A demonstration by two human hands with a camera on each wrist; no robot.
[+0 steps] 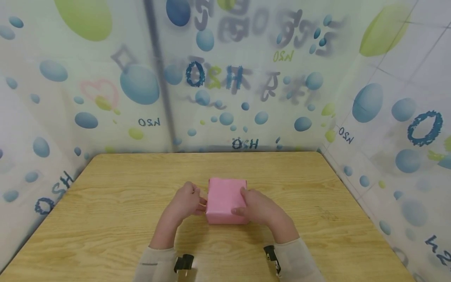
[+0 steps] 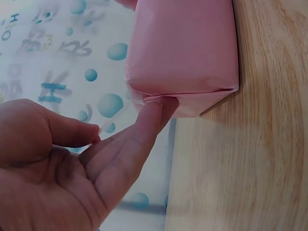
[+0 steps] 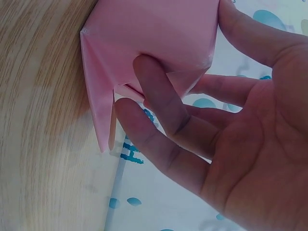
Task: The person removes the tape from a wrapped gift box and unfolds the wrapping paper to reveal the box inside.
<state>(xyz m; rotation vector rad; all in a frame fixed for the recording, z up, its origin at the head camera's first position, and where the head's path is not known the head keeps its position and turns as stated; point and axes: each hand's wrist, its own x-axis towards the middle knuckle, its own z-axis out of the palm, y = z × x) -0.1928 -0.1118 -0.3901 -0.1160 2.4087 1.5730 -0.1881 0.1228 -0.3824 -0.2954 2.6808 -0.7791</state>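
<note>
A box wrapped in pink paper (image 1: 225, 199) sits on the wooden table between both hands. At its left end, my left hand (image 1: 186, 201) presses straight fingertips (image 2: 149, 118) against the folded paper. A thin clear strip, like tape (image 2: 114, 121), runs from the pinch of that hand's thumb and forefinger toward the box corner. My right hand (image 1: 258, 207) holds the opposite end, thumb and forefinger over the top and front. In the right wrist view, its other fingers (image 3: 159, 91) push on the end folds, beside a pointed paper flap (image 3: 98, 110) sticking out loose.
The wooden table (image 1: 123, 188) reaches back to a wall covering (image 1: 225, 129) printed with blue and green bubbles and letters. Similar panels (image 1: 405, 129) stand at both sides. Dark clips (image 1: 184, 262) sit at the light sleeves' cuffs.
</note>
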